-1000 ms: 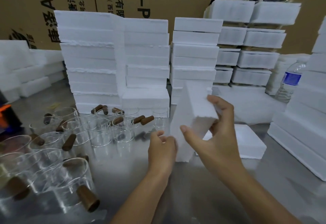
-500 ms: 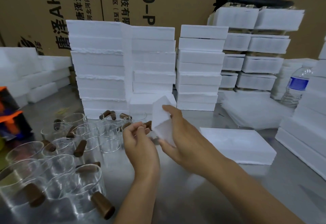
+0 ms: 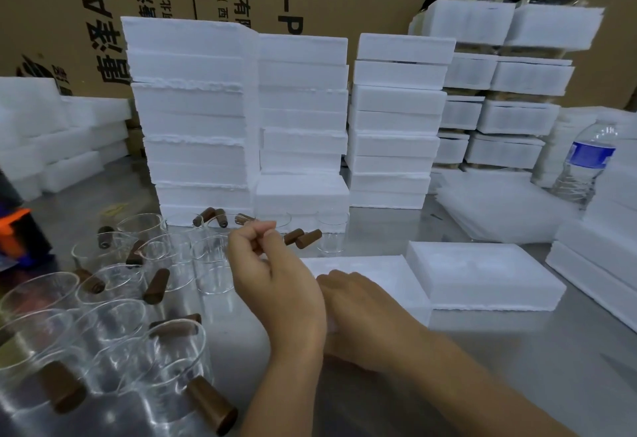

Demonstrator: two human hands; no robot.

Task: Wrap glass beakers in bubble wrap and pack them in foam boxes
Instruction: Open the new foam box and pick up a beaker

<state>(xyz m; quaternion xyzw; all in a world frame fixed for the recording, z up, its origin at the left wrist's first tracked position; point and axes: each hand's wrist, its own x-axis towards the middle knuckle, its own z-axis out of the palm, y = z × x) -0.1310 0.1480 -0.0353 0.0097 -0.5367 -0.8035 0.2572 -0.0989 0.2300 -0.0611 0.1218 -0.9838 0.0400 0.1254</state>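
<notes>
While the right hand (image 3: 365,302) lies on the near left part of an opened foam half (image 3: 379,271), apparently to keep that light piece from sliding on the steel table (image 3: 465,378), its fingers run out of sight behind the other wrist. I cannot tell whether they grip the edge or only press it. Left of that foam half and raised a little above it, the left hand (image 3: 275,278) has its fingers curled in with the thumb against the forefinger. Nothing shows between them, and it looks bound for the glass. The glass beakers (image 3: 138,281), brown-handled and unwrapped, stand crowded together to the left of the foam half, within easy reach of that hand. A second foam half (image 3: 482,274) lies just beside the first on its right, faint hollows facing up, likely so both wait ready to be filled and closed. Beyond the foam half and to its right sits a pile of whitish wrapping sheets (image 3: 499,209), handy for the next step, with a water bottle (image 3: 586,168) past it. Straight behind the foam half rise stacks of closed foam boxes (image 3: 303,119). By my reading, wrapping has not yet begun.
</notes>
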